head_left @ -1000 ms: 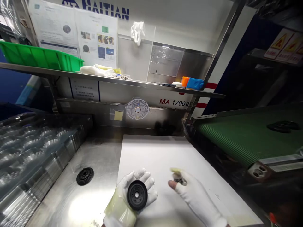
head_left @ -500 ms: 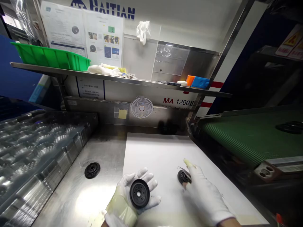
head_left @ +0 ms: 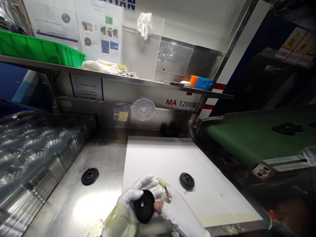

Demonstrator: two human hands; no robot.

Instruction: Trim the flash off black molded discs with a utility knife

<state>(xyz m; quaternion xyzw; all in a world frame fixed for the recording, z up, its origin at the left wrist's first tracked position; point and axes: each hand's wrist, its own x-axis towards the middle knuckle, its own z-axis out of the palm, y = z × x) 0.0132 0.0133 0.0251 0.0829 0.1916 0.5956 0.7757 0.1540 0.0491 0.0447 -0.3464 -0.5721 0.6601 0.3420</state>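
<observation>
A round black plastic disc (head_left: 144, 207) with a hole in its middle is held tilted above the front of the white sheet. My left hand (head_left: 127, 207), in a white glove with a yellowish cuff, grips its left edge, thumb at the rim and fingers behind. From the other side my right hand (head_left: 176, 207), in a white glove with a bare thumb tip and a yellow-covered fingertip, pinches the right rim; its other fingers are partly hidden. A second black disc (head_left: 187, 181) lies on the sheet beyond my right hand. Another black disc (head_left: 90, 176) rests on the metal table at left.
Stacked clear plastic trays (head_left: 46, 158) stand on the left. A white sheet (head_left: 158, 151) covers part of the metal table (head_left: 108, 154). At right runs a green conveyor (head_left: 237, 138) carrying black discs (head_left: 287, 128). Above, a shelf (head_left: 145, 82) holds a green bin (head_left: 41, 49).
My right hand has moved left from the disc on the sheet to the one in my left hand. The held disc has turned, and my left fingers have closed around it. The view has shifted right.
</observation>
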